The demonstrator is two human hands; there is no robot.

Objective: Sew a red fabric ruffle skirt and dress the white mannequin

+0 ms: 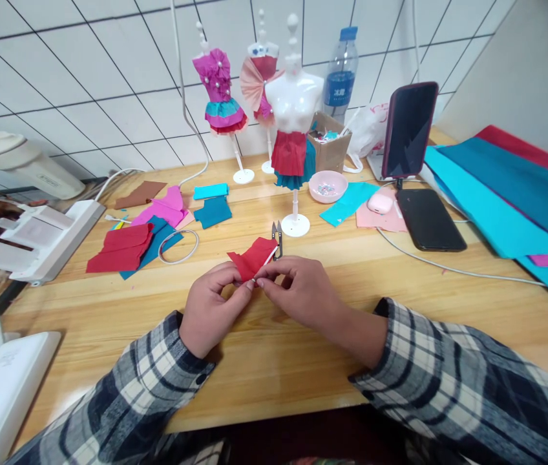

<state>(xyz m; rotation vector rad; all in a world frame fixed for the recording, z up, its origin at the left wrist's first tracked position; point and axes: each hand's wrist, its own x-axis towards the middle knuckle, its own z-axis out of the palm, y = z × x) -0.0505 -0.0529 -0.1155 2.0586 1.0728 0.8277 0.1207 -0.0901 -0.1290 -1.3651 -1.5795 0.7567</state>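
Though thin and ragged-edged, a red sheet (pixel 253 258) in the pinching fingertips of left hand (pixel 213 309) and right hand (pixel 305 294)

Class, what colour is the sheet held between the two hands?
The sheet is red, seen best in the head view.

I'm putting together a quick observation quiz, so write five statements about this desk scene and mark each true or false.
1. The left hand and right hand both hold one red piece. True.
2. The right hand grips the snips. False: the snips lie on the table, just beyond it.
3. The front mannequin wears a red-and-teal skirt. True.
4. The bottle has a red cap. False: the bottle has a blue cap.
5. The pink bowl is right of the front mannequin. True.
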